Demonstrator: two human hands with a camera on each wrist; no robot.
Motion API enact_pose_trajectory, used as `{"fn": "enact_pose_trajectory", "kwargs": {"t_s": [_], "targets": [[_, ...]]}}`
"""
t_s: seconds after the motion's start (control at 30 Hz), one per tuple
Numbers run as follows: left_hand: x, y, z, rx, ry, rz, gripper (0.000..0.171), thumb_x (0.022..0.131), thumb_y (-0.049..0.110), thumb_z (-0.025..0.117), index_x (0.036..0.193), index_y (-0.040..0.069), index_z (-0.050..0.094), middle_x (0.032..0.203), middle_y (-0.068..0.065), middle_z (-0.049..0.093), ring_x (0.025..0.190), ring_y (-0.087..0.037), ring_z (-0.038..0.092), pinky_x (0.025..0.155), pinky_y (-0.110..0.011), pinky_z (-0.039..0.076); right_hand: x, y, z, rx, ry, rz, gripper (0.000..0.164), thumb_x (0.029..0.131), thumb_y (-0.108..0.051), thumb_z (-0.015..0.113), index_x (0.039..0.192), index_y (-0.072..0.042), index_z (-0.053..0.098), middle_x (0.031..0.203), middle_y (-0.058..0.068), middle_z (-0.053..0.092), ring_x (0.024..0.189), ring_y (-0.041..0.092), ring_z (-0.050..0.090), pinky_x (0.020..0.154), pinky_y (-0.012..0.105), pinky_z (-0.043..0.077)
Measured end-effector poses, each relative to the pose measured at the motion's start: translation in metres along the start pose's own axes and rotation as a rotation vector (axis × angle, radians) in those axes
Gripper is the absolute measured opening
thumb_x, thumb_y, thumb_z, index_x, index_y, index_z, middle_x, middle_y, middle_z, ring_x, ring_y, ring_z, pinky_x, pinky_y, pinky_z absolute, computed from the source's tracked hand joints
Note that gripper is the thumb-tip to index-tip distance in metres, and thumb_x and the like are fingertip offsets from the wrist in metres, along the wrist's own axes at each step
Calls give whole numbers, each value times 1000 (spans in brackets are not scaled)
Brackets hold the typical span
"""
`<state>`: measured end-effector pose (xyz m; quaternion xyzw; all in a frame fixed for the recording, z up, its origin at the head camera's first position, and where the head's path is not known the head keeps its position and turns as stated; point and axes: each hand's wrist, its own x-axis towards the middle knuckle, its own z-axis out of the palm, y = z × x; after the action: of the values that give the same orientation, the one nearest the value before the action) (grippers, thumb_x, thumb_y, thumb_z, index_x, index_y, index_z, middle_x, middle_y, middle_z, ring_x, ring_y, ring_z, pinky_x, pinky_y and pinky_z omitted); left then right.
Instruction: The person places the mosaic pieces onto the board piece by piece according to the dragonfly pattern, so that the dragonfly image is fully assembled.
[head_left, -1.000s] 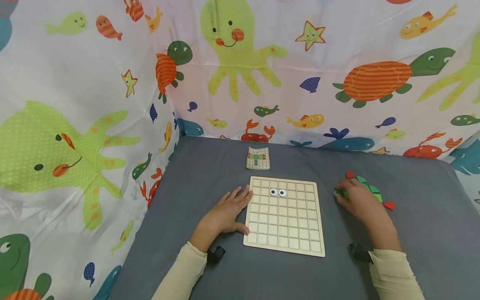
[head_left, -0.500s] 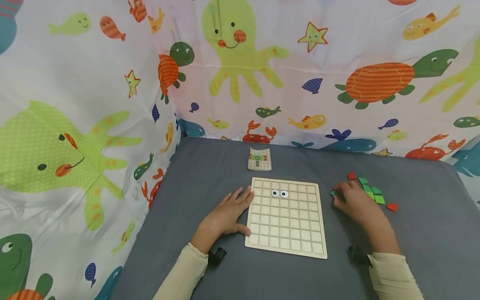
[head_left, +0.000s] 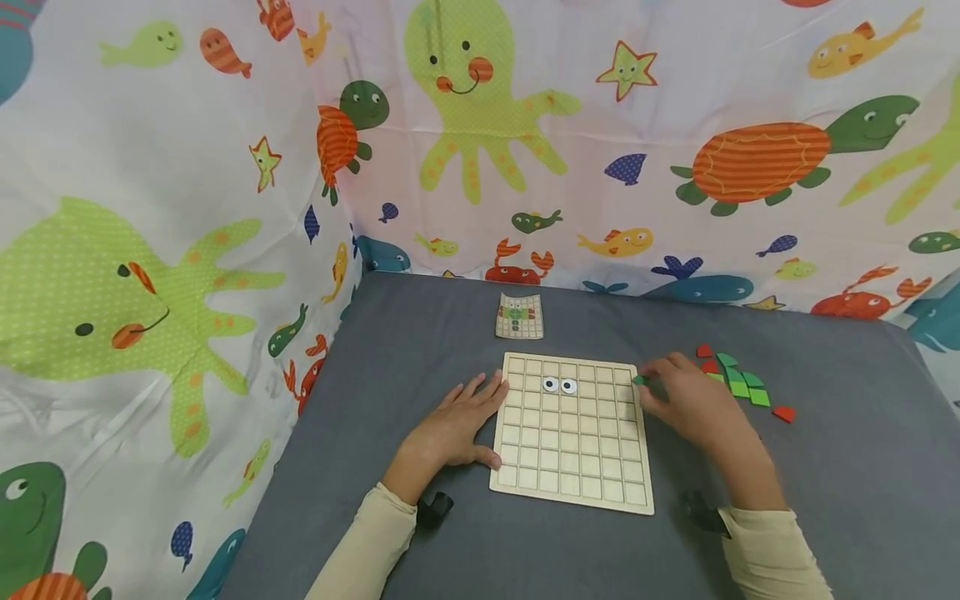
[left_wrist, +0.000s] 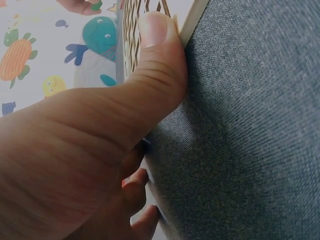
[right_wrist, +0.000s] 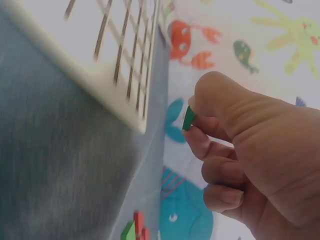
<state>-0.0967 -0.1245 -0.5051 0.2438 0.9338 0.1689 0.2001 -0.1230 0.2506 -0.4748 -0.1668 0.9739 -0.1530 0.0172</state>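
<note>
A square wooden grid board lies on the grey cloth, with two googly-eye pieces sitting in its upper cells. My left hand rests along the board's left side, fingers spread, and the thumb lies on the rim near the lower corner. Between thumb and fingertip my right hand pinches a small dark green piece, held at the board's upper right edge. The pinched piece is seen edge-on in the right wrist view, so its outline is mostly hidden.
Several green tiles lie grouped right of the board, partly behind the right hand. Red tiles lie about them. A small printed card with a coloured grid picture lies behind the board. A sea-animal curtain borders the table's back and left.
My right hand has lifted the green piece out of the tile group and moved left to the board's edge, uncovering more tiles. The left hand stays in place.
</note>
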Motion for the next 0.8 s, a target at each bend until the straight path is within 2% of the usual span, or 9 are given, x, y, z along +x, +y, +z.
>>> {"fn": "enact_pose_trajectory", "kwargs": {"t_s": [0.13, 0.27, 0.6, 0.8], "targets": [[0, 0, -1, 1, -5, -2, 121, 80, 52, 84, 172, 17, 13, 178, -2, 6, 165, -29, 5, 132, -53, 11, 4, -18, 2, 16, -2, -32, 29, 99, -24, 71, 120, -3, 72, 117, 16, 65, 79, 21, 67, 63, 43, 57], [0, 0, -1, -3, -7, -1, 121, 80, 52, 84, 172, 17, 14, 178, -1, 6, 165, -28, 5, 132, -53, 11, 8, -33, 8, 23, 19, -84, 26, 98, -22, 73, 117, -5, 73, 115, 13, 65, 64, 12, 55, 50, 32, 46], [0, 1, -1, 8, -2, -3, 121, 80, 53, 84, 172, 18, 14, 178, -1, 6, 165, -28, 6, 132, -52, 11, 19, -69, 33, 12, 69, -230, 26, 94, -19, 79, 115, -6, 73, 109, 6, 67, 62, 5, 50, 46, 25, 40], [0, 1, -1, 5, -8, -6, 121, 80, 53, 84, 172, 19, 14, 179, 0, 6, 165, -27, 5, 132, -52, 10, 23, -82, 45, -10, 96, -281, 28, 91, -18, 84, 113, -6, 72, 106, 4, 68, 67, 4, 56, 53, 24, 49]]}}
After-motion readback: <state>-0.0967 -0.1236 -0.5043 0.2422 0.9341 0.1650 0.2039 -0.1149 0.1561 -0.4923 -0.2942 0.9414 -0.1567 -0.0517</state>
